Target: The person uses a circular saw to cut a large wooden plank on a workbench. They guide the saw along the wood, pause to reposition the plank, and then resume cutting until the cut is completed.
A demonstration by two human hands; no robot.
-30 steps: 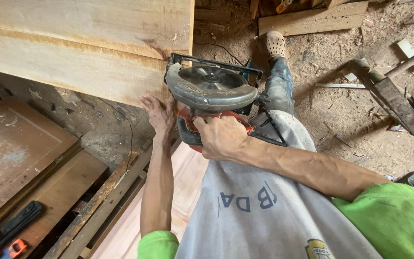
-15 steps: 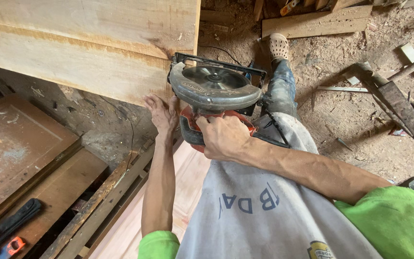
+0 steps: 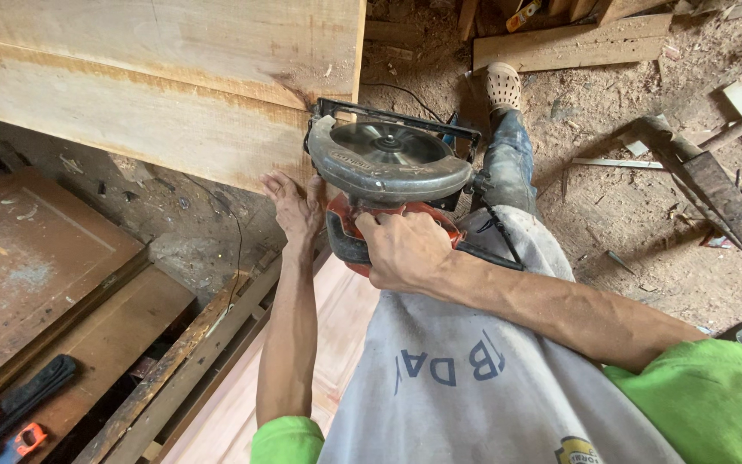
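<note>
A circular saw (image 3: 388,167) with a grey blade guard and red body sits against the right end of a thick pale wooden plank (image 3: 156,86). My right hand (image 3: 405,249) grips the saw's handle from behind. My left hand (image 3: 295,210) lies flat, fingers spread, against the plank's lower edge just left of the saw. Both arms come out of bright green sleeves. A grey printed cloth (image 3: 474,369) covers my lap below the saw.
Brown door panels (image 3: 27,266) and wooden slats (image 3: 191,361) lie at the lower left, with a black and orange clamp (image 3: 10,412). My jeans leg and pale shoe (image 3: 502,86) rest on a dusty floor. Scrap boards (image 3: 573,43) and a dark beam (image 3: 732,206) lie right.
The saw and both hands have held their places against the plank; only the view has shifted slightly.
</note>
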